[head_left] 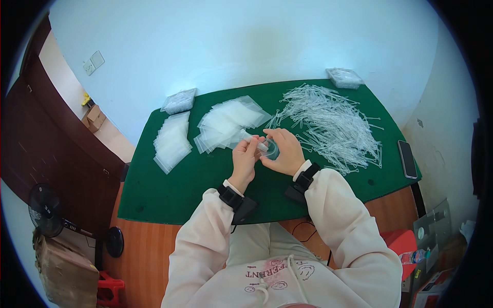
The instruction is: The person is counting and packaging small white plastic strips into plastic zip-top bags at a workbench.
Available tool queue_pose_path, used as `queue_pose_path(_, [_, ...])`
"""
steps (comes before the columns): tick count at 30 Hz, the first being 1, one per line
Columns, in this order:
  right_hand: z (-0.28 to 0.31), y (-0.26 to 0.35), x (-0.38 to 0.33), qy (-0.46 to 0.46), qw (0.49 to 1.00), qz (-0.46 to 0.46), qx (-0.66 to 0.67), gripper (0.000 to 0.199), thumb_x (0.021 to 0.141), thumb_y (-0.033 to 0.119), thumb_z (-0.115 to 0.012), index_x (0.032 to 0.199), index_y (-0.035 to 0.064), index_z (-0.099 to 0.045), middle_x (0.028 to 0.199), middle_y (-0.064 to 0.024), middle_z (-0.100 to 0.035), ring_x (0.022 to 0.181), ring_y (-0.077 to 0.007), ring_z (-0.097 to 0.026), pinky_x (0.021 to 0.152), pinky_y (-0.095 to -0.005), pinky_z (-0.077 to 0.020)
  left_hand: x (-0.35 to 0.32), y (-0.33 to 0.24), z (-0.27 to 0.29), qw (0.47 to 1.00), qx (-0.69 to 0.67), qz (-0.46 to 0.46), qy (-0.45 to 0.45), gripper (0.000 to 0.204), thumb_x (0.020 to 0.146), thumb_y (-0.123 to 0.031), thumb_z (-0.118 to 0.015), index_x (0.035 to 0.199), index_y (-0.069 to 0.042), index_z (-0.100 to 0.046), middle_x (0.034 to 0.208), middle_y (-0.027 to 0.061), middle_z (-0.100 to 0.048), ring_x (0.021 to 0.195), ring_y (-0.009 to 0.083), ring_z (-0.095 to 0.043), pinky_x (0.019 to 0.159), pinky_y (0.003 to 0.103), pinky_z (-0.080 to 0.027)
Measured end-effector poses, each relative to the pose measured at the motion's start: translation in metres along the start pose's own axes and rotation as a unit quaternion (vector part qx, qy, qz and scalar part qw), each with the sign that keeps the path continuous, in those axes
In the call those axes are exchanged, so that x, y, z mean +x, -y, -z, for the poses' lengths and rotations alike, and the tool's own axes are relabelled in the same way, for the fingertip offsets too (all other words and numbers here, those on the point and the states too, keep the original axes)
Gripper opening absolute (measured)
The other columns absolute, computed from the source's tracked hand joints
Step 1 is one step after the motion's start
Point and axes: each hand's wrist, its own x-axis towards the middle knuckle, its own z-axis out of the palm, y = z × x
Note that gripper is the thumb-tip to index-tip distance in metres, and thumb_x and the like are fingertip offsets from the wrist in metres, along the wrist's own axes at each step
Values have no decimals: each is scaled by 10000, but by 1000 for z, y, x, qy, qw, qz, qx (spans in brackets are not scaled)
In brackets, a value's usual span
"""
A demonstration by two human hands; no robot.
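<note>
Over the middle of the green-covered table (205,190), my two hands meet. My left hand (245,159) is closed, pinching a small whitish bundle (246,135) whose details are too small to make out. Curled round a clear ring-shaped roll (272,150), which looks like transparent tape, is my right hand (287,151). Just beyond my left hand lies a fanned pile of clear plastic bags (226,120). To the right of my right hand spreads a large heap of thin clear sticks with looped ends (334,126).
A second fan of clear bags (173,141) lies at the left. Filled clear packs stand at the far left (178,101) and far right (344,78) corners. A phone (407,159) rests by the right edge. On the floor are a black fan (46,210) and a cardboard box (67,269).
</note>
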Motion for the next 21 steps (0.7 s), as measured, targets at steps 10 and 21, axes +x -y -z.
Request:
queue_pose_path(10, [3, -28, 0, 55, 925, -247, 284, 305, 800, 197, -633, 1037, 29, -540, 733, 5, -538, 627, -65, -483, 573, -211, -413, 11, -35, 21, 981, -4, 172, 89, 267, 875, -209, -553, 1067, -23, -539, 1025, 91, -605, 866, 198, -622, 686, 292, -510])
queue_pose_path(21, [-5, -26, -6, 197, 794, -291, 496, 110, 859, 134, -542, 868, 26, -562, 651, 14, -535, 545, -52, -473, 495, -187, -382, -7, -30, 5, 907, 133, 263, 300, 238, 858, -211, -569, 1005, -22, -569, 917, 81, -624, 822, 163, -617, 678, 267, -500])
